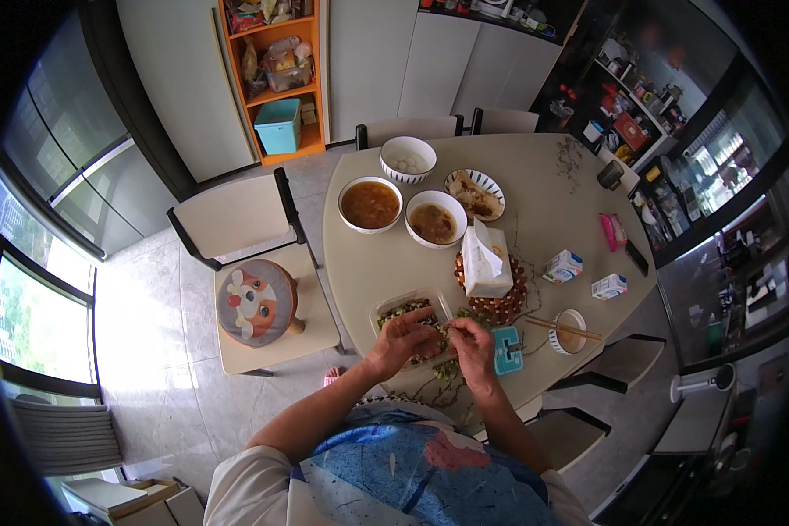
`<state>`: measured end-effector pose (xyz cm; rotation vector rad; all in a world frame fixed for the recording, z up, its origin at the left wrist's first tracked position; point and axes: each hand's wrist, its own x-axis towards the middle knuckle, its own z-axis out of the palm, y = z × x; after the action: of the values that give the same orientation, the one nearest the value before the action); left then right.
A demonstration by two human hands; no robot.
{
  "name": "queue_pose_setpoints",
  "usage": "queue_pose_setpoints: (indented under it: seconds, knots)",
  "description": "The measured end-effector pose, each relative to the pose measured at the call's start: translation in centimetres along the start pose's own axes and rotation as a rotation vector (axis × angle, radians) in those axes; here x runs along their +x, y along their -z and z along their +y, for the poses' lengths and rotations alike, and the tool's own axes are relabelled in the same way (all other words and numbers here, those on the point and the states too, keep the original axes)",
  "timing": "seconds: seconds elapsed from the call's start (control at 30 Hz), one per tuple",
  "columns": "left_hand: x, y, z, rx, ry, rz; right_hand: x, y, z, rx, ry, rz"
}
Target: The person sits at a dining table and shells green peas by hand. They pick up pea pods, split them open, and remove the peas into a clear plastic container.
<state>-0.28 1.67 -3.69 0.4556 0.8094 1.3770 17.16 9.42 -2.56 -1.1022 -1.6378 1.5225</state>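
Observation:
My left hand (pixel 404 340) is over a clear plastic container (pixel 376 315) holding green and dark plant pieces (pixel 401 314), its fingers spread towards the right. My right hand (pixel 475 348) is at the container's right side, its thumb and forefinger pinched together on a small plant piece (pixel 444 331). The fingertips of both hands nearly meet there, and whether the left ones also grip the piece is unclear. Loose green plant bits (pixel 446 369) lie on the table below the hands. Just right of my right hand is a flat teal object (pixel 508 352) with a dark mark.
Bowls of reddish soup (pixel 370 205), brown soup (pixel 434 223) and white balls (pixel 407 161) stand across the table (pixel 539 191) with a plate of flatbread (pixel 477 195). A tissue pack (pixel 490 263) rests on a beaded mat (pixel 509 302). Chopsticks (pixel 569 329) cross a bowl (pixel 559 343); two small cartons (pixel 563 267) stand nearby.

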Motion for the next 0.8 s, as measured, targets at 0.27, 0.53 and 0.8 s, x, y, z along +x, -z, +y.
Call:
queue_pose_setpoints:
  seconds: [0.27,0.53,0.8]
  knots:
    - [1.7,3.0,-1.8,0.32,-0.07,0.227,-0.2,4.2,1.2,-1.012,0.433,0.206]
    - [1.5,2.9,-0.2,0.36,-0.319,0.29,1.0,2.0,-0.4,-0.903,0.465,0.112]
    - [-0.8,4.7,0.7,0.312,-0.288,0.582,3.8,-4.3,4.4,-1.083,0.496,-0.204]
